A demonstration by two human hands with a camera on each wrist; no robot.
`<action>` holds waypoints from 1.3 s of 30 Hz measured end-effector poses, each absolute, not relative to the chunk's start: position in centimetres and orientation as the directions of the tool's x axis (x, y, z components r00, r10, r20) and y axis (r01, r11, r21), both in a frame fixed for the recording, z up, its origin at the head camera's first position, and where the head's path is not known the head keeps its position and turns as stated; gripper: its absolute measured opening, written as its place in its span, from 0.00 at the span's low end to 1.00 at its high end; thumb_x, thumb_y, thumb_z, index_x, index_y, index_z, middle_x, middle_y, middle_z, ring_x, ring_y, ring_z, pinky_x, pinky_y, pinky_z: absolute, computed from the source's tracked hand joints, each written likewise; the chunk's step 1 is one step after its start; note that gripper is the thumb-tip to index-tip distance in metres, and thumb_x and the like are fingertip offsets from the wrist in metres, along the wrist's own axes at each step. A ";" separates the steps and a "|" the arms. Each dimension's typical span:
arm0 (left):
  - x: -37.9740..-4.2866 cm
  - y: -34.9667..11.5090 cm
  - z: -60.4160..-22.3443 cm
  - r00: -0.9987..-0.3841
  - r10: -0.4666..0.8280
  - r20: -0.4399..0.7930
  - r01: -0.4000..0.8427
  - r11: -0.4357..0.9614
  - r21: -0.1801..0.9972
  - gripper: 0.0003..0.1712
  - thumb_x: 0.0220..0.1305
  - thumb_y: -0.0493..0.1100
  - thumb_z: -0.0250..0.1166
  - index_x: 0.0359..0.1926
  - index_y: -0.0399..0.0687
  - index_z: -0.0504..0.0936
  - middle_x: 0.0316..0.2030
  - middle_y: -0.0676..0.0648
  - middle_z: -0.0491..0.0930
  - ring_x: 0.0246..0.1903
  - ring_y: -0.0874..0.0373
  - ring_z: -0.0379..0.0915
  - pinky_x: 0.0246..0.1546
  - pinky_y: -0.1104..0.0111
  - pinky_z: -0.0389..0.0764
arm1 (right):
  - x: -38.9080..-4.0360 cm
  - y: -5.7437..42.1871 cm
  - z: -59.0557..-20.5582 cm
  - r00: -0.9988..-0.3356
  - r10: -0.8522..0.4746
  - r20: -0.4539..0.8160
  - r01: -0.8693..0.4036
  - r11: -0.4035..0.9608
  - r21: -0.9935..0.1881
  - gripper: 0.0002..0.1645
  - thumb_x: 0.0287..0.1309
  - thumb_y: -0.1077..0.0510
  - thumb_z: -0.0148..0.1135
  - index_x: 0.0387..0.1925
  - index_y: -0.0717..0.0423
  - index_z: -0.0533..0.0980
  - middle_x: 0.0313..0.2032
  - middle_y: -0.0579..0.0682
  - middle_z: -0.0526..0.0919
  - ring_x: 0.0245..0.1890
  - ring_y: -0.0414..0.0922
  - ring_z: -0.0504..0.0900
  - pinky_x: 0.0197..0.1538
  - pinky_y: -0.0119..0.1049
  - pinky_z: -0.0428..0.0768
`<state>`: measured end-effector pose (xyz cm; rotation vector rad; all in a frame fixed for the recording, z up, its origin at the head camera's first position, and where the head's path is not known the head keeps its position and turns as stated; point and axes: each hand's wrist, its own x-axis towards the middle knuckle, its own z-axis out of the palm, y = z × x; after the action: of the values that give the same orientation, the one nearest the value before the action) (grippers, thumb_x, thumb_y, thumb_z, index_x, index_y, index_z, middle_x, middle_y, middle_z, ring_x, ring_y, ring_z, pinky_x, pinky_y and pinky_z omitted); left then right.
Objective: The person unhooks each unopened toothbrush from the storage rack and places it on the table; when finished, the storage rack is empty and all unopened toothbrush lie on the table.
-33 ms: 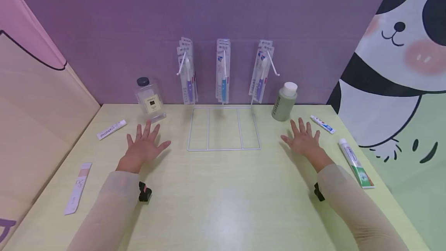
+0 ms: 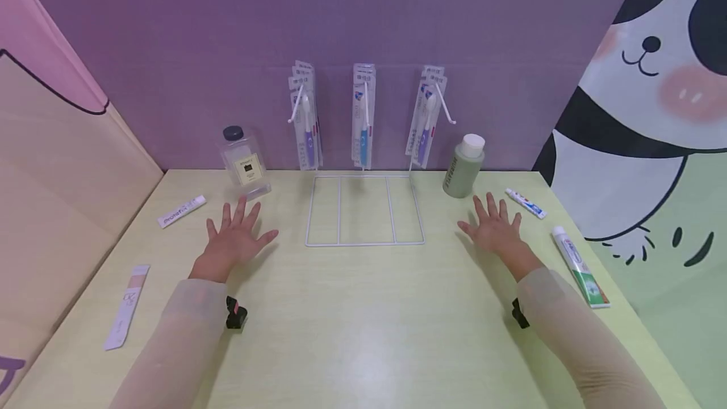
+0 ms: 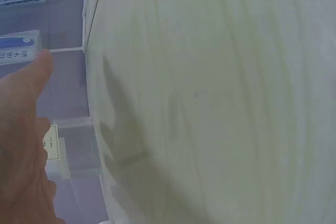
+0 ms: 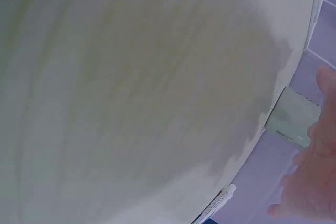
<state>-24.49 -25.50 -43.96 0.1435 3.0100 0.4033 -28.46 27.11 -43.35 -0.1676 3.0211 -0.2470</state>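
My left hand (image 2: 230, 245) has its fingers spread and holds nothing; it hovers over the table, just in front of a clear bottle with a black cap (image 2: 248, 168). On the other side my right hand (image 2: 494, 229) is spread too, with nothing in it, close to a green bottle with a white cap (image 2: 462, 168). Between the hands stands a white wire rack (image 2: 365, 244). From its hooks hang packaged toothbrushes in a left group (image 2: 309, 137), a middle group (image 2: 364, 137) and a right group (image 2: 424, 137). Each hand casts a shadow in its wrist view.
Left of my left hand lie a small white tube (image 2: 182, 211) and a flat pale packet (image 2: 127, 308). At the right are a small toothpaste tube (image 2: 526, 203) and a larger toothpaste tube (image 2: 580, 267). A purple backdrop (image 2: 227, 49) rises behind the table (image 2: 363, 333).
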 end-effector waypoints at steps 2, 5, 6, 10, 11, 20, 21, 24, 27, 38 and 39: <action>-24.6 -25.5 -44.0 -0.990 0.111 -0.082 0.085 0.957 0.278 0.52 0.57 0.75 0.37 0.70 0.45 0.39 0.66 0.40 0.20 0.60 0.35 0.13 0.48 0.35 0.19 | -28.5 27.0 -43.3 -0.989 -0.117 -0.094 -0.099 0.980 -0.172 0.49 0.60 0.30 0.34 0.69 0.56 0.37 0.67 0.62 0.30 0.63 0.64 0.28 0.53 0.69 0.28; -24.8 -25.3 -44.0 -0.990 0.131 -0.048 0.105 0.929 0.354 0.50 0.60 0.70 0.44 0.70 0.42 0.39 0.67 0.37 0.25 0.62 0.34 0.23 0.53 0.35 0.29 | -28.7 26.9 -43.2 -0.990 -0.120 -0.072 -0.106 0.980 -0.170 0.49 0.59 0.30 0.34 0.69 0.56 0.38 0.67 0.63 0.34 0.63 0.64 0.32 0.53 0.69 0.31; -24.9 -25.1 -44.0 -0.990 0.136 -0.038 0.109 0.906 0.408 0.50 0.61 0.67 0.47 0.69 0.42 0.39 0.67 0.35 0.29 0.63 0.34 0.29 0.55 0.37 0.35 | -28.9 26.8 -43.0 -0.991 -0.120 -0.057 -0.109 0.979 -0.175 0.49 0.59 0.30 0.36 0.69 0.57 0.39 0.67 0.63 0.37 0.63 0.65 0.36 0.54 0.70 0.34; -25.4 -23.5 -44.0 -0.991 0.134 -0.030 0.079 0.733 0.675 0.46 0.60 0.54 0.58 0.69 0.41 0.43 0.62 0.31 0.52 0.57 0.38 0.55 0.52 0.46 0.62 | -29.7 25.6 -41.5 -0.988 -0.142 0.060 -0.153 0.954 -0.258 0.44 0.60 0.38 0.47 0.67 0.60 0.48 0.63 0.67 0.53 0.59 0.65 0.53 0.52 0.68 0.49; -25.5 -22.9 -43.9 -0.991 0.124 -0.050 0.048 0.676 0.735 0.46 0.60 0.52 0.60 0.69 0.42 0.44 0.60 0.33 0.56 0.55 0.39 0.59 0.51 0.49 0.65 | -30.0 25.1 -40.9 -0.983 -0.154 0.099 -0.177 0.935 -0.307 0.42 0.60 0.42 0.51 0.66 0.62 0.51 0.61 0.68 0.56 0.58 0.65 0.56 0.53 0.66 0.52; -26.0 -19.2 -44.7 -0.982 0.093 -0.166 -0.111 0.429 0.896 0.43 0.56 0.46 0.65 0.67 0.44 0.52 0.56 0.37 0.65 0.47 0.44 0.71 0.46 0.57 0.72 | -34.4 21.0 -36.1 -0.898 -0.078 0.434 -0.393 0.586 -0.709 0.29 0.54 0.64 0.60 0.57 0.63 0.63 0.52 0.59 0.71 0.51 0.53 0.71 0.53 0.43 0.69; -26.0 -19.0 -44.9 -0.982 0.096 -0.163 -0.109 0.420 0.901 0.42 0.56 0.45 0.65 0.67 0.43 0.53 0.56 0.37 0.65 0.47 0.44 0.70 0.47 0.57 0.72 | -34.9 20.6 -35.6 -0.895 -0.050 0.444 -0.391 0.567 -0.725 0.29 0.54 0.64 0.60 0.58 0.61 0.62 0.52 0.57 0.72 0.51 0.51 0.71 0.53 0.40 0.69; -26.1 -18.6 -45.2 -0.985 0.100 -0.137 -0.081 0.429 0.900 0.40 0.56 0.44 0.65 0.65 0.40 0.56 0.55 0.36 0.66 0.51 0.44 0.67 0.50 0.56 0.69 | -36.1 19.3 -34.3 -0.882 0.024 0.471 -0.399 0.495 -0.772 0.29 0.55 0.64 0.60 0.57 0.59 0.62 0.51 0.56 0.73 0.50 0.49 0.72 0.52 0.36 0.70; -26.2 -18.3 -45.5 -0.991 0.086 -0.107 -0.054 0.474 0.879 0.38 0.55 0.42 0.65 0.64 0.37 0.59 0.55 0.36 0.67 0.52 0.44 0.65 0.52 0.56 0.67 | -37.2 18.4 -33.6 -0.869 0.071 0.490 -0.415 0.434 -0.799 0.28 0.55 0.64 0.60 0.57 0.57 0.62 0.50 0.56 0.74 0.49 0.47 0.74 0.50 0.33 0.71; -27.4 -17.9 -46.8 -0.987 0.095 -0.133 -0.065 0.517 0.854 0.33 0.53 0.35 0.66 0.61 0.37 0.66 0.51 0.39 0.70 0.49 0.48 0.65 0.51 0.59 0.67 | -39.4 16.9 -33.6 -0.870 0.133 0.474 -0.398 0.375 -0.837 0.24 0.58 0.63 0.56 0.56 0.51 0.63 0.47 0.50 0.75 0.44 0.43 0.76 0.43 0.33 0.76; -27.4 -17.9 -46.8 -0.987 0.087 -0.137 -0.070 0.531 0.844 0.32 0.53 0.34 0.66 0.60 0.37 0.67 0.50 0.40 0.71 0.49 0.48 0.66 0.51 0.59 0.67 | -39.5 16.8 -33.6 -0.868 0.132 0.479 -0.405 0.369 -0.837 0.24 0.58 0.64 0.56 0.56 0.51 0.64 0.46 0.50 0.75 0.43 0.43 0.77 0.43 0.33 0.76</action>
<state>-27.42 -17.91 -46.81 0.0144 2.6035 1.4469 -39.49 16.75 -33.62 -0.3220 2.9605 -2.0767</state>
